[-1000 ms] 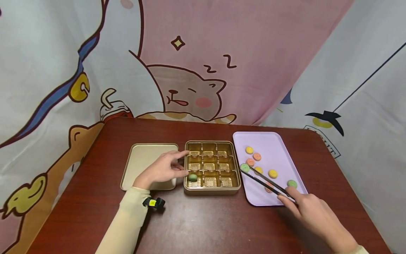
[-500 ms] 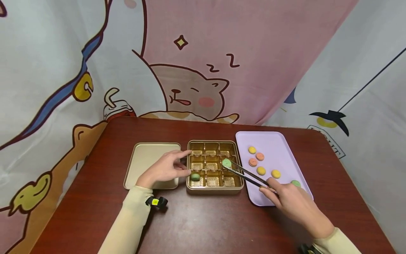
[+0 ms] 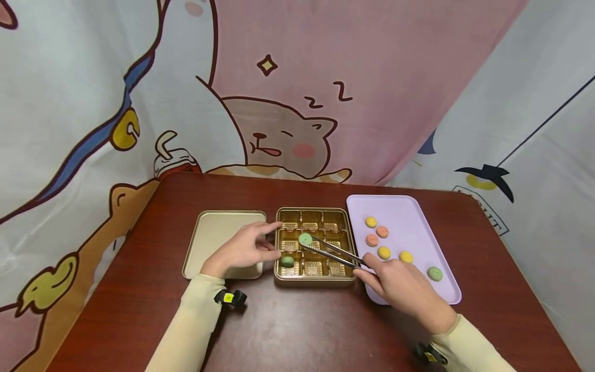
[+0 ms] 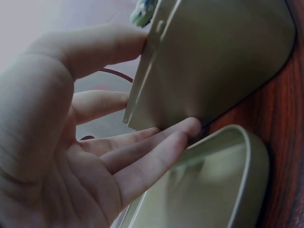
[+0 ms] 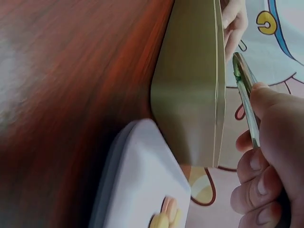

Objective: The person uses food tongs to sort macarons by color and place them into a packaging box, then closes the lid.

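My right hand (image 3: pixel 406 289) grips metal tongs (image 3: pixel 335 257), whose tips pinch a pale green macaron (image 3: pixel 305 239) over the middle of the gold box (image 3: pixel 316 282). That box has a nine-compartment insert. In its near left compartment stands a darker green macaron (image 3: pixel 287 261). My left hand (image 3: pixel 246 245) steadies the box from the left, thumb and index fingertip at the rim. In the left wrist view, the other fingers (image 4: pixel 156 164) extend along the box's outer wall (image 4: pixel 209 61). From the right wrist, the tongs (image 5: pixel 249 104) show above the box rim.
A lilac tray (image 3: pixel 395 206) stands right of the box, bearing yellow macarons (image 3: pixel 384 252), pink macarons (image 3: pixel 372 240) and a green macaron (image 3: pixel 435 274). Left of the box lies its flat gold lid (image 3: pixel 214 230), partly under my left hand. A printed curtain (image 3: pixel 390 77) hangs behind the table.
The tongs have carried the green macaron left from the tray to above the box's middle. My right hand moved left with them. My left hand stays at the box.
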A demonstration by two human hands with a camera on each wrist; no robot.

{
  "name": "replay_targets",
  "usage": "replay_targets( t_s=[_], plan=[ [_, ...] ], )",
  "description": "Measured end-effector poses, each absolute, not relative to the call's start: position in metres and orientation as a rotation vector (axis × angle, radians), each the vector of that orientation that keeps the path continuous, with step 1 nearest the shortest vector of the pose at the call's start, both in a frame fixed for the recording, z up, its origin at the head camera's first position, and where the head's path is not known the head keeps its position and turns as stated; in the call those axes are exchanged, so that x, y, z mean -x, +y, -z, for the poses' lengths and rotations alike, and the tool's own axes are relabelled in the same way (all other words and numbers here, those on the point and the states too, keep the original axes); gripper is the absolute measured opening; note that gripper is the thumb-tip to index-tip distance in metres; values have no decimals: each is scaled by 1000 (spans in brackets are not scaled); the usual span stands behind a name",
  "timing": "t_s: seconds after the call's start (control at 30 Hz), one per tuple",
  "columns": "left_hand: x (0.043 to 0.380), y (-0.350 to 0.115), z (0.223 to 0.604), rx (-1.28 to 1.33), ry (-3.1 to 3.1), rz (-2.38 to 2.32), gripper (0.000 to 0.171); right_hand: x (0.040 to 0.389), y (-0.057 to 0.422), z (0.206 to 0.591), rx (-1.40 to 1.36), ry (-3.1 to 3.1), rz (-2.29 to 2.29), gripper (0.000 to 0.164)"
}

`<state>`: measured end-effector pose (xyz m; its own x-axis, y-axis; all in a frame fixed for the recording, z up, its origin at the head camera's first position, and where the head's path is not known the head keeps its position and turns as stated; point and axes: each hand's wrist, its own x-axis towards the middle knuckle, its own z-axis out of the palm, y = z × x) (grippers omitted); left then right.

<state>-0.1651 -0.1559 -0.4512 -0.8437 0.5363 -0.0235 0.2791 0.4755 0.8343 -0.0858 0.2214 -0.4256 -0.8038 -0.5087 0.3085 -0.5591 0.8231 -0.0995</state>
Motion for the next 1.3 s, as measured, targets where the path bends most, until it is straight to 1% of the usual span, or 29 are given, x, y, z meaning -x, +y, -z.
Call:
replay_targets(
  t_s=[0.37, 0.7, 1.0, 1.3],
  plan=[
    [165, -156, 452, -700, 2485, -1260, 81, 95, 202, 427, -870, -2759, -243, 32],
    [165, -156, 453, -699, 2472, -1267, 81, 98, 196, 427, -868, -2786, -228, 35],
    [169, -156, 451, -715, 2465, -1288, 82, 96, 199, 421, -828, -2832, -259, 34],
    [167, -156, 454, -709, 2463, -1294, 83, 89, 214, 421, -750, -2810, -261, 35]
  ],
)
